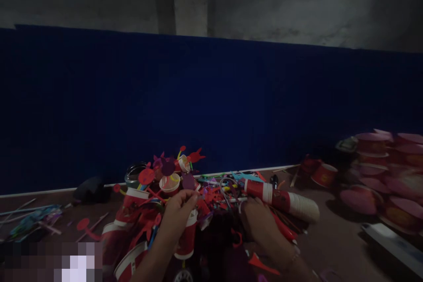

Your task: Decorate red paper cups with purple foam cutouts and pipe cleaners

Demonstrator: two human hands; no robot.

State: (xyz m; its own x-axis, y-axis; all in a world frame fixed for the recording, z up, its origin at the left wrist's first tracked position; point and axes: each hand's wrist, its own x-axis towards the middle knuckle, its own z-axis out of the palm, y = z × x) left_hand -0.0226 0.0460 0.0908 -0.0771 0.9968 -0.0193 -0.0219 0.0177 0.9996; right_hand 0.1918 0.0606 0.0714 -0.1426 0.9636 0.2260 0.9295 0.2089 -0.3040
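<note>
My left hand point(178, 216) is closed, thumb and fingertips pinched together over the middle of a cluttered heap. Whatever the pinch holds, if anything, is too small to make out. Just under it stands a red paper cup point(186, 241) with a white rim. My right hand point(256, 218) reaches down into the heap, its fingers mostly hidden. Beside it lies a long stack of nested paper cups point(287, 202) on its side. Between the hands are red and purple cut-out scraps point(213, 198) and a thin grey loop point(226, 189).
More red cups point(132, 205) holding colourful sticks and cut-outs crowd the left. At the right, red tubs point(401, 172) are piled up, with a pale flat box point(393, 238) in front. Loose sticks point(29, 211) lie far left. A blue panel point(211, 101) stands behind everything.
</note>
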